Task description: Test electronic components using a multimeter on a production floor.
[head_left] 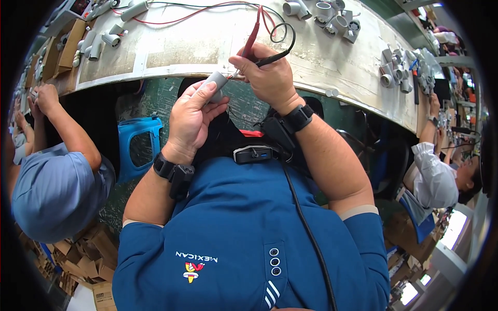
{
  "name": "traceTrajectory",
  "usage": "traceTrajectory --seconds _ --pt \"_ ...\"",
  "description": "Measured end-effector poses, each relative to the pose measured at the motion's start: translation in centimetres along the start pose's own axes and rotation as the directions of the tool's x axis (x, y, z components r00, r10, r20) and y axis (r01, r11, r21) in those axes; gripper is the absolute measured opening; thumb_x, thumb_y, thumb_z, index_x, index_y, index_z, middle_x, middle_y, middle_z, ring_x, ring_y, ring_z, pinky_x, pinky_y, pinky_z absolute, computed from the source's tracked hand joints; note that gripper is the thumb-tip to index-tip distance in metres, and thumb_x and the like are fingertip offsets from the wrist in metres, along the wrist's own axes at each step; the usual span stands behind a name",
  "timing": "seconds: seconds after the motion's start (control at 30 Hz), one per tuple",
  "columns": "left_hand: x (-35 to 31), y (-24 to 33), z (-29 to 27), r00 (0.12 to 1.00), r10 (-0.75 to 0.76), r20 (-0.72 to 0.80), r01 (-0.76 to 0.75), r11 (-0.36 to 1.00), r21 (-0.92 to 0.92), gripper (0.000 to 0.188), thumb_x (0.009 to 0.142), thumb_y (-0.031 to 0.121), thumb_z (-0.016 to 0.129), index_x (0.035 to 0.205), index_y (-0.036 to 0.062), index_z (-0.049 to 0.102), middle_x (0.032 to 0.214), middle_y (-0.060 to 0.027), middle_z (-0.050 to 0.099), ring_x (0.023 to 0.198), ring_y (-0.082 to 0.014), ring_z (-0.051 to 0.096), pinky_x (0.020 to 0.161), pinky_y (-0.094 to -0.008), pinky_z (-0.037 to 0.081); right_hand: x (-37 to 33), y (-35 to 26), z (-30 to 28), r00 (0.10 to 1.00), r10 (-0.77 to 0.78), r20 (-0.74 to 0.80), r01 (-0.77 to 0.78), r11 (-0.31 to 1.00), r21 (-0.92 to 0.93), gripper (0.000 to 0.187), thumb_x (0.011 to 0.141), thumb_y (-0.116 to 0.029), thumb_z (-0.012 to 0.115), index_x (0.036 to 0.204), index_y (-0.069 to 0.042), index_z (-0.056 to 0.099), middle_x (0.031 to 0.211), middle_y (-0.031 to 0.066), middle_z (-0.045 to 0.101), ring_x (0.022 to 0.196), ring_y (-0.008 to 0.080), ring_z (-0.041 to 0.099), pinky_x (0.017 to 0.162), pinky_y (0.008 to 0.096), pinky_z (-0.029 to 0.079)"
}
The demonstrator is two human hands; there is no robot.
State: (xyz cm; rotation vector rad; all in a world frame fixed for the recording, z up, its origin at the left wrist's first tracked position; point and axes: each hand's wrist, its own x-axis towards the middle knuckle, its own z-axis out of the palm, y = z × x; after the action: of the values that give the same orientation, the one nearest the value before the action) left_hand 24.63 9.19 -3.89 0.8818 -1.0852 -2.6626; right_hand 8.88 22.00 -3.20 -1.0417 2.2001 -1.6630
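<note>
My left hand [193,118] grips a short grey plastic cylinder part [213,83] just below the workbench edge. My right hand [267,76] pinches a red test probe [250,37] and a black test probe [275,58] together, their tips pointing at the end of the grey part. Red and black leads [197,11] loop back over the bench. Both wrists wear black bands with small devices.
A worn pale workbench [207,41] carries grey pipe fittings at top centre [327,13], right [399,70] and left [104,39]. A blue plastic stool [139,145] stands below. A co-worker in blue [57,181] sits left, another in white [433,176] right. Cardboard boxes [88,259] lie lower left.
</note>
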Motion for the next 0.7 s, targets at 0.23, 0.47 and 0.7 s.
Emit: traceTrajectory --seconds 0.23,0.47,0.7 --pt "-0.2 -0.9 -0.3 0.999 0.001 -0.052 0.002 0.999 0.039 0.032 0.099 0.022 0.071 0.124 0.0053 0.061 0.105 -0.0067 0.069 0.088 -0.0192 0.07 0.081 -0.0336 0.06 -0.5 0.0 0.2 0.995 -0.06 -0.082 0.07 0.989 0.13 0.016 0.09 -0.016 0.079 0.085 -0.004 0.07 0.073 0.0067 0.067 0.063 0.0148 0.06 0.061 0.0308 0.048" --pt "-0.8 0.0 0.4 0.995 0.048 -0.088 -0.033 0.986 0.163 0.031 0.099 0.022 0.071 0.122 0.0051 0.061 0.104 -0.0065 0.071 0.084 -0.0164 0.07 0.077 -0.0328 0.06 -0.7 -1.0 0.2 1.0 0.02 -0.003 -0.019 0.991 0.13 0.011 0.093 -0.011 0.076 0.096 -0.003 0.069 0.073 0.0002 0.066 0.061 0.0072 0.06 0.055 0.0241 0.048" --pt "-0.1 0.2 1.0 0.994 0.073 -0.076 -0.059 0.981 0.183 0.029 0.1 0.021 0.071 0.121 0.0049 0.061 0.102 -0.0066 0.071 0.081 -0.0149 0.07 0.076 -0.0307 0.06 0.0 -0.2 0.0 1.0 0.012 -0.008 -0.011 0.99 0.138 0.012 0.093 -0.012 0.077 0.096 -0.003 0.069 0.073 -0.0002 0.065 0.06 0.0064 0.058 0.054 0.0237 0.047"
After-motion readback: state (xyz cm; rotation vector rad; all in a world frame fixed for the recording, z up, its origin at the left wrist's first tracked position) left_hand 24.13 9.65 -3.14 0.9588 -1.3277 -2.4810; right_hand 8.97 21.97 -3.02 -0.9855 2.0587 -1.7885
